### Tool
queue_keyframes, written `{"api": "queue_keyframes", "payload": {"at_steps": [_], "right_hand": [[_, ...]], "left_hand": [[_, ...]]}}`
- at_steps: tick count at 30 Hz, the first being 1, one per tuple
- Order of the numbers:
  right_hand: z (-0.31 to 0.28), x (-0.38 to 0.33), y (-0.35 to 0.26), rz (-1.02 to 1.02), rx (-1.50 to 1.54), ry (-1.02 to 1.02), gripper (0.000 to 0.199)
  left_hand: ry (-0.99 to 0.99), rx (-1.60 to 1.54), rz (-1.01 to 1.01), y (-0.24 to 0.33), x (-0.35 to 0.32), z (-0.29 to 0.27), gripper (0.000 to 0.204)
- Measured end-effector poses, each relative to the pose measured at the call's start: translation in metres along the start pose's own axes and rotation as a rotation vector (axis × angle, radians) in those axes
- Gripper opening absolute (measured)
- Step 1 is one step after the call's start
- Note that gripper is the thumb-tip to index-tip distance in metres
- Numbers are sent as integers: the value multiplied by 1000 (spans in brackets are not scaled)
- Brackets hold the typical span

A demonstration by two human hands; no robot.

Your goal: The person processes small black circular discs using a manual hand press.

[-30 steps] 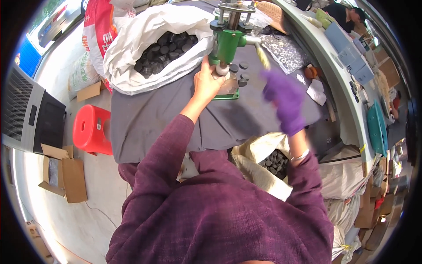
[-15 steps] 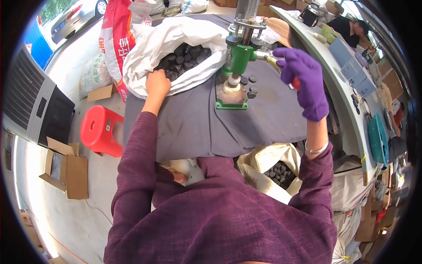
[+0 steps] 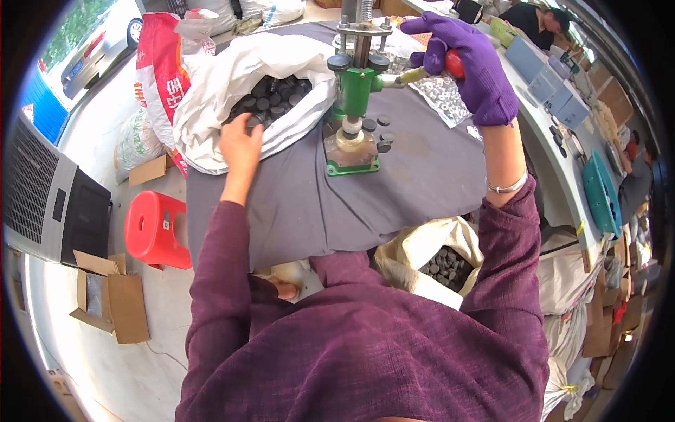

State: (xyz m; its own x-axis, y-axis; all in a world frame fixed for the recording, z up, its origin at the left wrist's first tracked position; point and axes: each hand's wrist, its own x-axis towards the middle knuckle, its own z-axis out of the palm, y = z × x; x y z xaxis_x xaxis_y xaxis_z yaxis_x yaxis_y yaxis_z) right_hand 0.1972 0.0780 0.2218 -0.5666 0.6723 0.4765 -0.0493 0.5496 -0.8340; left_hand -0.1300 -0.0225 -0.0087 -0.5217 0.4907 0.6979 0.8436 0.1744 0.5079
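At the near edge of the white sack is my bare left hand, its thumb and fingers a little apart. Inside the sack lies a heap of black round caps; the fingertips reach toward them, and I make out nothing held. My right hand, in a purple glove, is round the red-knobbed lever of a green hand press, its index finger stretched over the top. Several loose black caps lie beside the press base.
Behind the lever lies a clear bag of small pale rings. A cream sack of dark pieces stands below the table's front edge. The red stool is on the left. Along the right runs a long bench; a person sits beyond it.
My left hand has gone from a closed fist at the sack's rim to parted fingers. My gloved right hand has moved farther away and upward with the lever. The whole view has shifted slightly.
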Motion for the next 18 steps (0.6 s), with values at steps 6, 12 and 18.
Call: {"api": "queue_keyframes", "payload": {"at_steps": [6,12,18], "right_hand": [[-11,-1,0,-418,-530,-85,33],[10,-3,-13,136,199,75,27],[0,-10,-5,24,109,9,29]], "left_hand": [[-227,-479,104,101,-51,31,61],[-330,-379,12,118,-61,54,69],[-347,-358,10,122,-61,71,74]]}}
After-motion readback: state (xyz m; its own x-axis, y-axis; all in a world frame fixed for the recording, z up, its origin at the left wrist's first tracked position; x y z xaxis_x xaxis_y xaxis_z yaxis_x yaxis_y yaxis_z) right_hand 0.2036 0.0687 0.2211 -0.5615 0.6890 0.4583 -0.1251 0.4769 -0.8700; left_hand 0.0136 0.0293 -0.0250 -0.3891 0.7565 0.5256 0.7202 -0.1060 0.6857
